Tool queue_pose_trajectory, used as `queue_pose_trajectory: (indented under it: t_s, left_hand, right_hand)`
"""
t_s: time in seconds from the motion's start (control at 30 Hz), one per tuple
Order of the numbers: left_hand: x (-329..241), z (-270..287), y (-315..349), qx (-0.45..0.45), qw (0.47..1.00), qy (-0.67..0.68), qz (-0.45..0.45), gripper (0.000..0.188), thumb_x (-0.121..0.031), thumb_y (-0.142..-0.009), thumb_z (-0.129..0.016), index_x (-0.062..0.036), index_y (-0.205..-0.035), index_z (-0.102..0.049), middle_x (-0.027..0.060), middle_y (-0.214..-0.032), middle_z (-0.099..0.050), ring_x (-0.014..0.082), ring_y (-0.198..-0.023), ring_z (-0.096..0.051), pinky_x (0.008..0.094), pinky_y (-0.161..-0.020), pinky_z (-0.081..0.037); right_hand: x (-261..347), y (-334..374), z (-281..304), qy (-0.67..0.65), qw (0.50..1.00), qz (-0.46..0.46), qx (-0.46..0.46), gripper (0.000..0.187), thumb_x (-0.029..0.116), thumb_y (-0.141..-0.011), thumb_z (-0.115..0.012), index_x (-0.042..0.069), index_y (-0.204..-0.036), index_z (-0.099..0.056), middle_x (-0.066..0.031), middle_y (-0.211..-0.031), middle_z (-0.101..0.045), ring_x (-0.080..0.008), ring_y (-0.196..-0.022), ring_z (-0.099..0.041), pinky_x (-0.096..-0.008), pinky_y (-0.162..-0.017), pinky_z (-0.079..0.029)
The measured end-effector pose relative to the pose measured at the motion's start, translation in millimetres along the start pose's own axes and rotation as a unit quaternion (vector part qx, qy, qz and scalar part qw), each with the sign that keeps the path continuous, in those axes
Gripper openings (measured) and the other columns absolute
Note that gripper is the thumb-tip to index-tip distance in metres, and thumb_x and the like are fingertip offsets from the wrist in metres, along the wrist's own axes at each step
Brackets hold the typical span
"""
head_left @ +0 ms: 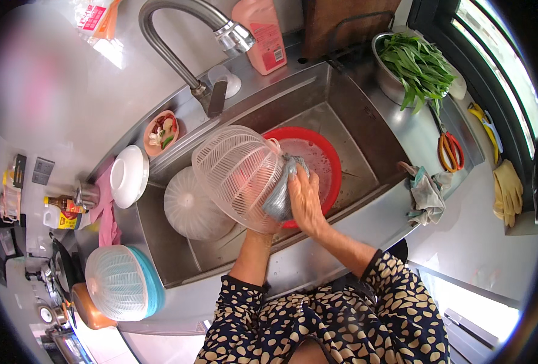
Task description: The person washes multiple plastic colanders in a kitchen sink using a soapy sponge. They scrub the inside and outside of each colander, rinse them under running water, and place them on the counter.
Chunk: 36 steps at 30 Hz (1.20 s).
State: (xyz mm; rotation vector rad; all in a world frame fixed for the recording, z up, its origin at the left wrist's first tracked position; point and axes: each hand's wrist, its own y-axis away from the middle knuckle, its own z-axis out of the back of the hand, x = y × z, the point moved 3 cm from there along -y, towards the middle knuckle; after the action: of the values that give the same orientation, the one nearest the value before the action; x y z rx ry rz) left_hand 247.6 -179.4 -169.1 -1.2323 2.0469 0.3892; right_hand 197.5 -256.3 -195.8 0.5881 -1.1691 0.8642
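Observation:
A clear plastic slotted colander (235, 167) is tilted over the sink, its slatted side turned up. My left hand (264, 225) holds it from below and behind, and most of those fingers are seen only dimly through the plastic. Against the colander's right rim, my right hand (306, 199) presses a wet grey cloth (279, 197), fingers closed over it. A red basin (332, 159) of sudsy water sits in the sink just behind and right of my hands. Left of it, a second clear plastic colander (190, 203) lies upside down on the sink floor.
A faucet (178, 57) arches over the back edge. White plates (129, 176) and a clear colander with a blue bowl (123, 284) stand left. Right are a metal bowl of greens (390, 85), orange-handled scissors (450, 151), a grey rag (428, 195) and yellow gloves (507, 194).

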Motion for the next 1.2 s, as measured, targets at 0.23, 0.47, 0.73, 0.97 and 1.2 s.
queue_pose_trajectory:
  t_s: [0.23, 0.47, 0.73, 0.97, 1.2]
  left_hand:
    - [18.5, 24.0, 17.6, -0.032, 0.989, 0.098, 0.102, 0.05, -0.04, -0.096, -0.035, -0.0107, -0.138, -0.031, 0.0079, -0.137, -0.038, 0.0219, -0.12, -0.043, 0.0369, -0.102, -0.037]
    - [13.9, 13.1, 10.7, -0.066, 0.977, 0.119, 0.162, 0.048, -0.037, -0.096, -0.037, -0.0107, -0.136, -0.031, 0.0076, -0.136, -0.038, 0.0212, -0.119, -0.044, 0.0366, -0.098, -0.042]
    - [-31.0, 2.4, 2.7, -0.003, 0.984, 0.18, 0.008, 0.051, -0.039, -0.095, -0.034, -0.0044, -0.132, -0.037, 0.0124, -0.131, -0.046, 0.0233, -0.118, -0.046, 0.0419, -0.098, -0.04]
    - [-16.9, 30.8, 3.6, -0.082, 0.989, 0.1, 0.065, 0.07, -0.052, -0.079, -0.05, -0.0055, -0.131, -0.04, 0.0112, -0.126, -0.049, 0.0258, -0.113, -0.048, 0.043, -0.096, -0.04]
    - [-10.3, 9.1, -4.8, -0.051, 0.974, 0.194, 0.101, 0.065, -0.056, -0.084, -0.043, -0.0089, -0.129, -0.042, 0.0097, -0.127, -0.048, 0.0268, -0.115, -0.047, 0.0432, -0.096, -0.039]
  right_hand:
    - [78.5, 5.5, 17.3, 0.2, 0.913, 0.356, 0.0, 0.05, 0.02, -0.078, -0.059, 0.01, -0.126, -0.048, -0.021, -0.124, -0.041, -0.0361, -0.111, -0.041, -0.0431, -0.089, -0.037]
    - [67.8, -71.3, 10.2, 0.051, 0.952, 0.282, 0.108, 0.041, 0.019, -0.081, -0.054, 0.011, -0.121, -0.051, -0.02, -0.121, -0.043, -0.0366, -0.108, -0.043, -0.0434, -0.09, -0.037]
    - [49.6, -12.4, 29.7, 0.146, 0.888, 0.426, 0.094, 0.047, 0.018, -0.073, -0.062, 0.015, -0.119, -0.052, -0.0162, -0.126, -0.042, -0.0328, -0.113, -0.04, -0.0501, -0.091, -0.033]
    - [65.3, -59.5, 9.4, 0.193, 0.907, 0.366, 0.08, 0.038, 0.016, -0.074, -0.057, 0.016, -0.113, -0.058, -0.0142, -0.122, -0.044, -0.0337, -0.107, -0.043, -0.0467, -0.09, -0.036]
    - [49.8, -86.6, 7.0, 0.201, 0.928, 0.302, 0.081, 0.034, 0.026, -0.078, -0.056, 0.015, -0.11, -0.059, -0.0133, -0.118, -0.047, -0.0324, -0.105, -0.045, -0.0456, -0.085, -0.037]
